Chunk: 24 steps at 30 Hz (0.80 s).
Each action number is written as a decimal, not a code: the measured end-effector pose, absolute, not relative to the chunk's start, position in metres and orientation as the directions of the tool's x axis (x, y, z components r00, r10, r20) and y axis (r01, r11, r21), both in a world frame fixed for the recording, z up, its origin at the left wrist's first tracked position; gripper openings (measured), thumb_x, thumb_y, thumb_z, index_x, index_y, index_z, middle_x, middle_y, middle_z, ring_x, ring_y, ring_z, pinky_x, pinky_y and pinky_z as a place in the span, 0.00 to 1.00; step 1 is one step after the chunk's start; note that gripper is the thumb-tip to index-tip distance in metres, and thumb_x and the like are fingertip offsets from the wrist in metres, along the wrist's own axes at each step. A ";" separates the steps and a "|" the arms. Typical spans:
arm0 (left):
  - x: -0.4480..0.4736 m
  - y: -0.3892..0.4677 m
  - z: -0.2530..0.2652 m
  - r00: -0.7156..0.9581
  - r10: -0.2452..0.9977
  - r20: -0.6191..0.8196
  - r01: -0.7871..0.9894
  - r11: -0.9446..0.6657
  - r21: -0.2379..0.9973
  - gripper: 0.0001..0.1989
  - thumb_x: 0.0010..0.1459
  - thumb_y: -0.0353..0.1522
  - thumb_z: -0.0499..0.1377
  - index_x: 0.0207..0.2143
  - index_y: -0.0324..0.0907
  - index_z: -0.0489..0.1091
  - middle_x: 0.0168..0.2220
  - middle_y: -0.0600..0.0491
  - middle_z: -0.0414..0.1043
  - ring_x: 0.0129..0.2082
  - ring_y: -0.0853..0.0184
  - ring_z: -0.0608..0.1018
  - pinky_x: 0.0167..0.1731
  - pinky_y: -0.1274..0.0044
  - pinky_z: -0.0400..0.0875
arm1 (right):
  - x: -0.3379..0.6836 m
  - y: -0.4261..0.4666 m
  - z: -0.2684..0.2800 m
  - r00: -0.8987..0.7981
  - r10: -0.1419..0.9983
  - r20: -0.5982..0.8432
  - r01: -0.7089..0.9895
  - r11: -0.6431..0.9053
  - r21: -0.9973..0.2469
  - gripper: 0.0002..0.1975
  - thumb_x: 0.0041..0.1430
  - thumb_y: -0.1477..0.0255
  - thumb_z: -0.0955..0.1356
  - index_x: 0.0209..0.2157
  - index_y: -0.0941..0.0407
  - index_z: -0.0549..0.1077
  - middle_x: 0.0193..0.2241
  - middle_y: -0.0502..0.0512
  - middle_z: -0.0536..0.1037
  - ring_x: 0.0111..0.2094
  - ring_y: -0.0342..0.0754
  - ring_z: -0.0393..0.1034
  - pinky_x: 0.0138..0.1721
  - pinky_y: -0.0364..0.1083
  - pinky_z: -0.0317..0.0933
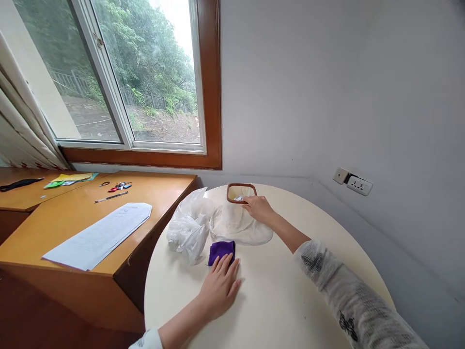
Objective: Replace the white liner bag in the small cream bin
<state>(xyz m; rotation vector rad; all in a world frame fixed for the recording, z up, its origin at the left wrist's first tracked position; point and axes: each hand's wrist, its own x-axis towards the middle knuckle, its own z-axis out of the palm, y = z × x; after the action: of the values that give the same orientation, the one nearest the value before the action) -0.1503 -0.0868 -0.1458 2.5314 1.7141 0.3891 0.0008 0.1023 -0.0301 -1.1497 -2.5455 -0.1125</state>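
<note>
My left hand (220, 286) lies flat on the round table, fingers spread, its fingertips resting on the near edge of a folded purple cloth (221, 249). Farther back, my right hand (260, 209) is closed at the front right corner of a small bin with a brown rim (241, 184). Its fingers reach over the rim, with the thumb on the outer side. Inside the bin, close to those fingertips, shows a small crumpled white piece (239, 198), too small to name. A thin clear plastic sheet or bag (250, 236) spreads around the bin's base.
A crumpled white plastic bag (191, 228) sits left of the bin on the cream round table (290, 291). On the wooden desk (170, 186) at left lie white paper sheets (101, 235), a pen (111, 197), keys (119, 186) and coloured papers (70, 179). Wall sockets (359, 185) are at right.
</note>
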 end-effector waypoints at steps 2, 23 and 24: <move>-0.151 -0.085 -0.146 0.328 0.931 0.162 0.921 -0.353 0.165 0.24 0.63 0.40 0.42 0.58 0.40 0.55 0.59 0.41 0.56 0.60 0.54 0.57 0.57 0.58 0.53 | 0.011 0.102 -0.028 -0.616 0.722 0.315 0.742 0.666 -0.077 0.09 0.61 0.68 0.61 0.38 0.56 0.69 0.35 0.55 0.76 0.36 0.48 0.70 0.36 0.44 0.56; -0.132 -0.038 -0.104 0.071 0.934 0.351 0.490 -0.339 0.803 0.51 0.43 0.40 0.66 0.62 0.47 0.38 0.62 0.42 0.44 0.61 0.52 0.53 0.57 0.59 0.51 | 0.108 -0.015 -0.021 -0.649 0.696 0.308 0.622 0.718 -0.312 0.07 0.60 0.72 0.62 0.36 0.56 0.70 0.32 0.54 0.75 0.35 0.48 0.68 0.37 0.48 0.61; -0.128 -0.034 -0.106 0.080 0.939 0.335 0.454 -0.334 0.826 0.56 0.39 0.41 0.68 0.62 0.46 0.35 0.63 0.41 0.40 0.62 0.51 0.48 0.58 0.58 0.47 | 0.110 -0.020 -0.020 -0.657 0.690 0.304 0.601 0.722 -0.341 0.06 0.59 0.71 0.62 0.37 0.55 0.70 0.33 0.54 0.75 0.36 0.48 0.68 0.41 0.50 0.60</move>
<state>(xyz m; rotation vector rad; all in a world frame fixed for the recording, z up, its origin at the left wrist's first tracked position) -0.1282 -0.0341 -0.1064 1.8403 1.3735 1.2055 0.1102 -0.0197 -0.0197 -0.9932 -2.5136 0.2938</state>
